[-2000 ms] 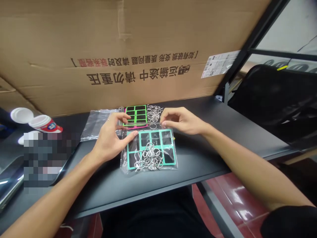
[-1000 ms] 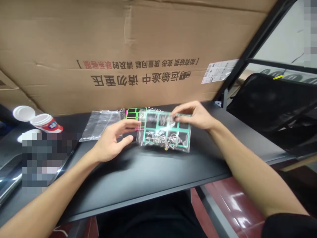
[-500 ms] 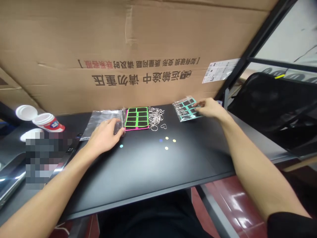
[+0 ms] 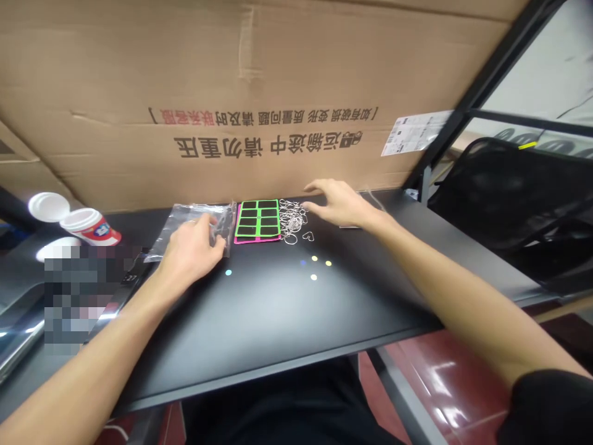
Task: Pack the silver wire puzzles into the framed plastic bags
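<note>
My left hand (image 4: pixel 197 244) rests on a clear plastic bag (image 4: pixel 176 219), its fingers apart and slightly curled. Right of the bag lie a green frame with black cells (image 4: pixel 258 219) and a pink-edged piece (image 4: pixel 238 240) under it. A tangle of silver rings and chains (image 4: pixel 293 221) sits beside them, with a heart-shaped ring (image 4: pixel 308 236) close by. My right hand (image 4: pixel 336 201) hovers just right of the tangle, fingers spread, nothing in them. It mostly hides the clear packet behind it. Small discs lie nearer me, among them a light blue one (image 4: pixel 228 272) and a yellow one (image 4: pixel 328 263).
A large cardboard sheet (image 4: pixel 208 62) stands along the back of the black table (image 4: pixel 259 321). At the left are a red and white tub (image 4: pixel 95 227), white lids (image 4: pixel 49 207) and a pixelated area. A black chair (image 4: pixel 504 185) stands at the right.
My right hand has left the teal-framed packet and moved left towards the rings, its fingers now spread. My left hand has stayed at the plastic bag with only a slight shift.
</note>
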### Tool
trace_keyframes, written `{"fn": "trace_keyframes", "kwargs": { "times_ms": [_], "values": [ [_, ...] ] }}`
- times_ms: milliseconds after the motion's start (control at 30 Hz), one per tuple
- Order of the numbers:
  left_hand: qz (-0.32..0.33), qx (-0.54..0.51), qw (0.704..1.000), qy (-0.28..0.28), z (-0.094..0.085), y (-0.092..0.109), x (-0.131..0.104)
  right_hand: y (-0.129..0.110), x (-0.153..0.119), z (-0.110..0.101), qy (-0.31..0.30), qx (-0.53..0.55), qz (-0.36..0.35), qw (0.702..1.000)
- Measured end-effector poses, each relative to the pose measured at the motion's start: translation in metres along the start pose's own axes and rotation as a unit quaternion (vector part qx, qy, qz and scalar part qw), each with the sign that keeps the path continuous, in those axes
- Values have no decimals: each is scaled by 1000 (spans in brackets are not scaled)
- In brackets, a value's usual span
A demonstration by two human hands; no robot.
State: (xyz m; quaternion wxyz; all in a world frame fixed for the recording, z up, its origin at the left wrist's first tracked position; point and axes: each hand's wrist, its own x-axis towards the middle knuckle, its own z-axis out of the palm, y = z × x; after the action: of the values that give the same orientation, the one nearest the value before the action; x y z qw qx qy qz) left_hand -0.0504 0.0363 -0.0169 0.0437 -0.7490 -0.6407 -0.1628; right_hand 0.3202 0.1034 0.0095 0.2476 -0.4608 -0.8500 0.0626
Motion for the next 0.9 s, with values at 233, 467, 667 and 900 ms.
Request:
{"fn": "trace_keyframes", "kwargs": {
  "times_ms": [233, 467, 667, 900],
  "values": [
    [-55, 37, 997, -34, -4, -6, 1, -56, 80, 41, -161, -68, 75, 982],
    [-37, 57, 996, -57, -7, -3, 3, -65, 91, 59, -158, -67, 125, 977],
    [-57, 124, 990, -18, -2, -16, 3, -48, 84, 58, -42, 82, 111, 989],
    [-83, 156, 983, -54, -4, -25, 5, -44, 74, 40, 53, 420, 115, 899]
  ]
}}
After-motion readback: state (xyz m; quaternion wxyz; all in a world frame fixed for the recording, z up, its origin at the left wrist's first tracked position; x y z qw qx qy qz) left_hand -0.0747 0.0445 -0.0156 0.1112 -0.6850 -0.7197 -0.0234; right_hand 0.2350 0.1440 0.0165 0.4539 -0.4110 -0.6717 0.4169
